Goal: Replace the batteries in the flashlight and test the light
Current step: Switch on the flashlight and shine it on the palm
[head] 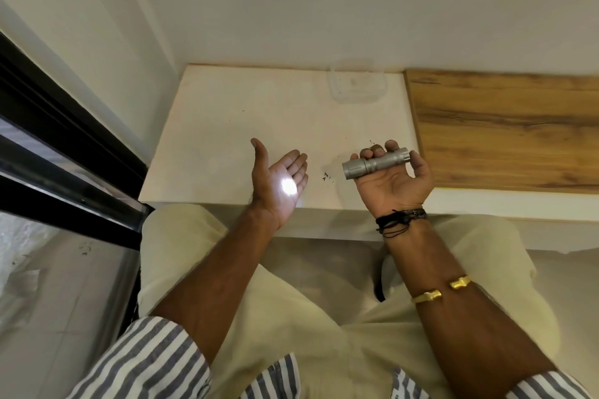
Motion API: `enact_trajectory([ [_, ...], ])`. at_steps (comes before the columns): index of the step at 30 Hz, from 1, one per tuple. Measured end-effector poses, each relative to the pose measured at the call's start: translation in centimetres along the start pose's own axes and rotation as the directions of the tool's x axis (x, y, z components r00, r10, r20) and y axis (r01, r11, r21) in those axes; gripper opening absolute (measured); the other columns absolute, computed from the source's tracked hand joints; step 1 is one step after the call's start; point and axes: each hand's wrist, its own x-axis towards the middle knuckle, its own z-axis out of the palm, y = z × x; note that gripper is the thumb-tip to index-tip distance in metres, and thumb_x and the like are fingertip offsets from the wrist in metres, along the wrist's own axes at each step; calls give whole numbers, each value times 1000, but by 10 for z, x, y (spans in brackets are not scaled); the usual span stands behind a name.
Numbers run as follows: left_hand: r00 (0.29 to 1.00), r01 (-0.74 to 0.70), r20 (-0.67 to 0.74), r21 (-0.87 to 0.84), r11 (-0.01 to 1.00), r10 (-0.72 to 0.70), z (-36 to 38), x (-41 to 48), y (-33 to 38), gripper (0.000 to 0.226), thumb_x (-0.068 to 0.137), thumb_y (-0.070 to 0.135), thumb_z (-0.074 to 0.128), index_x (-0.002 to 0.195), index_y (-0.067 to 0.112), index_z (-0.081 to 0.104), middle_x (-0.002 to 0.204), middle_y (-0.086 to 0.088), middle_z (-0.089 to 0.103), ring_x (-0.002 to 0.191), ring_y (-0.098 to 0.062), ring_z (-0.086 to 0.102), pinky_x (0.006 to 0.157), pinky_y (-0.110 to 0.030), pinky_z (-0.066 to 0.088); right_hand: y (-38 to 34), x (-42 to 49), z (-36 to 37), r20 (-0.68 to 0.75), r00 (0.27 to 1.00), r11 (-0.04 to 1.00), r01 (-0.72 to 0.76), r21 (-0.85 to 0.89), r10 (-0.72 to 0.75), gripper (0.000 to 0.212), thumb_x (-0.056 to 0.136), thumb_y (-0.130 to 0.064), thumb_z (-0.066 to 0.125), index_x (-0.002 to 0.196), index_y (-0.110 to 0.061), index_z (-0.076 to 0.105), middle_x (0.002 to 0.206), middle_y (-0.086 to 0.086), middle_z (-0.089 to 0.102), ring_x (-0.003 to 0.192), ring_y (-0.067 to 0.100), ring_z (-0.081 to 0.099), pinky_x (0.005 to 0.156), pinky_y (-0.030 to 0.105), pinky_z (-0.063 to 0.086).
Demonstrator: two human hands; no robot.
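The right hand holds a silver flashlight above the front edge of a white table. The palm is turned up, and the fingers curl over the far side of the body while the thumb lies at the tail end. The flashlight lies almost level, with its wider head pointing to the left, toward the other hand. It is switched on: a bright round spot of light falls on the palm of the left hand.

The left hand is held on its edge a little apart from the flashlight. Its fingers are straight and relaxed, the thumb points up, and it holds nothing.

Some small dark specks lie on the table between the two hands. At the back of the table, near the wall, stands a clear plastic container. A wooden board lies just to the right of the white surface.

On the right wrist there are black thread bracelets, and a gold bangle sits further down the forearm. Both arms come out of striped sleeves.
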Motion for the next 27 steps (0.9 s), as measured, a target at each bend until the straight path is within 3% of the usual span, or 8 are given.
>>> enact_trajectory([
  [5,1000,1,-17,-10,1000,-2,-1,1,0,111,80,89,25,153,6,27,161,-12,28,151,-27,22,124,-42,14,2,-1,1,7,1000,999,2,-39,-2,24,70,-31,48,79,-10,57,76,5,49,71,25,53,86,40,48],
  [17,998,-42,-36,10,999,42,-5,3,-1,107,83,86,23,153,5,28,160,-14,31,149,-30,27,123,-44,19,6,-2,4,-28,999,997,22,-72,-25,16,68,-26,46,71,-11,50,69,5,46,65,24,46,82,37,40],
  [19,994,-65,-83,115,991,75,-3,5,-2,98,88,80,27,152,6,31,157,-13,37,147,-28,33,122,-42,23,7,-2,4,-32,999,997,23,-74,-25,19,74,-28,47,75,-9,51,74,5,46,68,24,47,85,37,39],
  [20,984,-95,-123,258,962,130,0,5,-4,87,93,72,34,150,8,35,154,-11,43,144,-26,38,120,-39,29,6,-2,4,-36,999,996,16,-84,-19,23,80,-31,47,77,-9,53,77,6,47,71,24,48,87,37,38],
  [21,964,-136,-146,449,883,222,1,5,-6,72,97,60,44,147,9,42,148,-8,51,139,-24,46,115,-36,36,5,-2,5,-40,999,994,6,-112,-10,28,86,-35,46,79,-9,54,78,6,49,72,24,49,87,38,38],
  [23,894,-244,-43,788,565,447,2,3,-10,50,95,34,64,139,11,54,133,-3,64,123,-17,60,103,-28,48,5,-2,6,-43,999,976,-5,-217,-4,29,91,-35,45,80,-10,56,78,6,51,72,24,52,84,38,41],
  [25,833,-347,171,902,257,526,1,0,-18,47,89,22,74,133,12,61,124,-1,69,108,-10,67,90,-23,56,8,0,7,-53,998,940,20,-339,-40,18,90,-24,49,80,-11,57,77,7,53,71,23,52,80,37,43],
  [27,801,-416,300,901,121,518,2,-4,-25,46,84,20,79,127,13,65,117,-1,72,98,-9,68,81,-24,59,14,1,6,-63,992,879,65,-473,-108,13,94,-14,55,82,-11,58,77,6,56,72,21,55,80,36,46],
])
